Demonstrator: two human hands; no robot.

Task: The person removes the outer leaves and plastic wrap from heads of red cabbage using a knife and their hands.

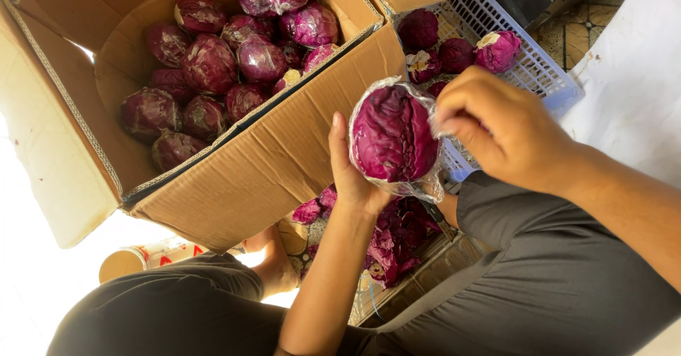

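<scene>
In the head view, a red cabbage wrapped in clear plastic film is being held up between the cardboard box and the pale plastic crate. It is being cupped from behind by the left hand, fingers closed against it. The film at its upper right edge is being pinched by the right hand. More wrapped cabbages are being kept in the box; loose purple leaves are lying below.
</scene>
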